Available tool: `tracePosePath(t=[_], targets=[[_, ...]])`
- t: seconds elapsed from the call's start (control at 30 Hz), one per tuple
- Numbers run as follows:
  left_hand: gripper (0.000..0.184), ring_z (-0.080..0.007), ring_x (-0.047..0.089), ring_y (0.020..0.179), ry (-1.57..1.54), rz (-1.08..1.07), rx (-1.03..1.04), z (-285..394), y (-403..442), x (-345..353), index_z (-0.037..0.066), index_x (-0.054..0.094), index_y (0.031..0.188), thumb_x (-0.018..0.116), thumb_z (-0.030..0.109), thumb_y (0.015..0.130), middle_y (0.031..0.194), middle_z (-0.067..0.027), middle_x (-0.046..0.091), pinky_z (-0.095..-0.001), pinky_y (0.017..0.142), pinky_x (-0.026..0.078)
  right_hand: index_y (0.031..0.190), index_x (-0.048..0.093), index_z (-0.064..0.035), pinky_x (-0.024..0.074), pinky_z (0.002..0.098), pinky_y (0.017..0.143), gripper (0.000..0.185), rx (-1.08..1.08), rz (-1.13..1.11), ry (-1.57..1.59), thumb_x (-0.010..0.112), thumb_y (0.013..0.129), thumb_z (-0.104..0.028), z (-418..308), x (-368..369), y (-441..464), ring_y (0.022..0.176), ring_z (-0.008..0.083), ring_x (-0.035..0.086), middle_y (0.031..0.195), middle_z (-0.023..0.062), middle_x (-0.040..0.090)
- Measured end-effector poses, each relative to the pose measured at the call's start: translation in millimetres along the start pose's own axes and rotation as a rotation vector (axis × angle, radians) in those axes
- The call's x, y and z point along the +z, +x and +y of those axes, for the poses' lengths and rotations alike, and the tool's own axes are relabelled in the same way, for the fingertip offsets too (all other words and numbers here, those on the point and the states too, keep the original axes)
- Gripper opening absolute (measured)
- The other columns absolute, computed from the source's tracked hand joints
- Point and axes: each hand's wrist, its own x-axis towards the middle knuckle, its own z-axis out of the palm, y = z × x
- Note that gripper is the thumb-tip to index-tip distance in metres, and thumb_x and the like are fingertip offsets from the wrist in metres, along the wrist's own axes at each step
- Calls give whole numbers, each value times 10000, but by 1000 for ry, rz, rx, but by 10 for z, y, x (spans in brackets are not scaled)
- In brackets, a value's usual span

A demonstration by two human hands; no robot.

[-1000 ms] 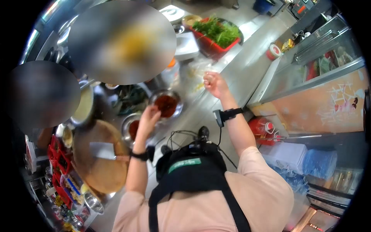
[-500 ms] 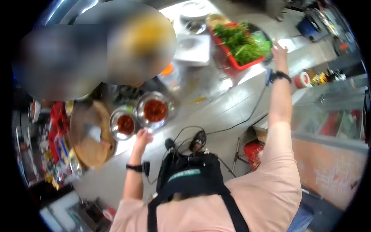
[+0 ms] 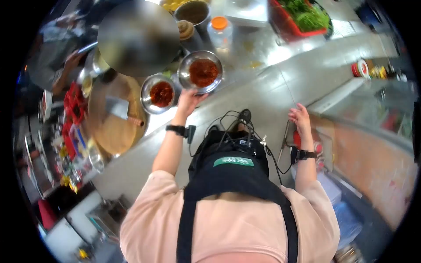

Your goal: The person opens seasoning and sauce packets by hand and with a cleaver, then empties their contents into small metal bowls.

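Observation:
My left hand (image 3: 187, 103) is at the near rim of a round metal bowl (image 3: 183, 79) holding red sauce (image 3: 204, 72), with its fingers closed at the edge; part of the grip is hidden under the bowl. Just left of it, a smaller metal bowl (image 3: 148, 104) also contains red sauce (image 3: 162, 94). My right hand (image 3: 300, 117) hangs in the air over the floor to the right. Its fingers are apart and loosely bent, with nothing in them.
A cleaver (image 3: 117, 106) lies on the round wooden chopping board (image 3: 109, 136). Behind the bowls stand an orange-lidded jar (image 3: 220, 35) and a deep metal pot (image 3: 193, 12). A red basket (image 3: 287, 19) holds leafy greens. Another person's hand (image 3: 70, 61) shows at upper left.
My right hand has drawn back from beside the basket of greens to above the floor. My left hand has reached the larger bowl's rim. The view has shifted.

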Motion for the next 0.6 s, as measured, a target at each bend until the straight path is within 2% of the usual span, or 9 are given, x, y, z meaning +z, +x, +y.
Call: tracePosePath(t=[0.07,0.13,0.2,0.23,0.3,0.33,0.4,0.5,0.6], targets=[[645,-382,456,1248,124,67,65,1,-12,49,111,182,1429,444,-86,874,1413,-210,347,-622,1024,444,1438,329,-33,545,285,687,619,-1,127,36,642,910,-110,301,-34,-560,860,182,647,1134,139,625],[546,-373,459,1227,103,58,-2,-70,235,-449,67,279,1401,455,-44,896,1369,-207,397,-615,1038,430,1439,350,-48,553,298,742,577,-104,155,32,619,941,-157,666,-187,-1090,900,180,655,1139,137,623],[386,-333,502,1190,236,-22,-53,55,91,-346,-34,432,1299,474,21,920,1332,-217,482,-533,1034,450,1409,419,-72,552,294,754,541,-78,273,30,641,934,-206,886,-165,-1692,887,173,661,1111,85,648],[347,-312,523,1171,303,-65,-75,107,17,-284,-85,508,1249,483,54,932,1314,-222,524,-492,1031,461,1378,461,-74,550,311,744,494,-63,339,15,639,923,-147,911,-125,-1995,904,198,662,1089,108,644],[362,-340,512,1219,332,-113,-106,168,-133,-213,-116,478,1270,463,25,938,1327,-256,507,-476,1013,490,1330,493,-64,562,316,679,460,-68,417,74,656,908,-148,1397,-249,-2455,810,196,671,1048,97,648],[425,-358,500,1232,359,-73,-147,219,10,-137,-98,397,1347,434,-4,933,1343,-273,470,-484,1011,506,1315,503,-58,558,313,657,454,-39,435,90,663,901,-155,1404,-306,-2462,806,191,673,1029,92,648],[451,-360,509,1220,483,-67,-104,26,-613,371,-79,332,1369,425,-8,934,1360,-266,440,-484,1007,524,1308,504,-49,552,305,657,447,-49,561,160,656,901,-154,1807,-400,-3202,808,188,673,1016,89,644],[376,-374,540,1175,620,-175,-140,-188,-788,647,-87,359,1248,465,-26,892,1318,-262,453,-487,977,553,1313,491,-41,545,299,676,450,-30,591,193,647,910,-168,2165,-626,-3553,803,178,664,1013,79,643],[386,-380,557,1150,647,-215,-215,-400,-480,733,-93,366,1239,474,-27,874,1284,-270,470,-485,963,561,1315,488,-34,544,298,680,459,-13,614,236,649,916,-191,2238,-794,-3437,807,169,661,1032,83,644]])
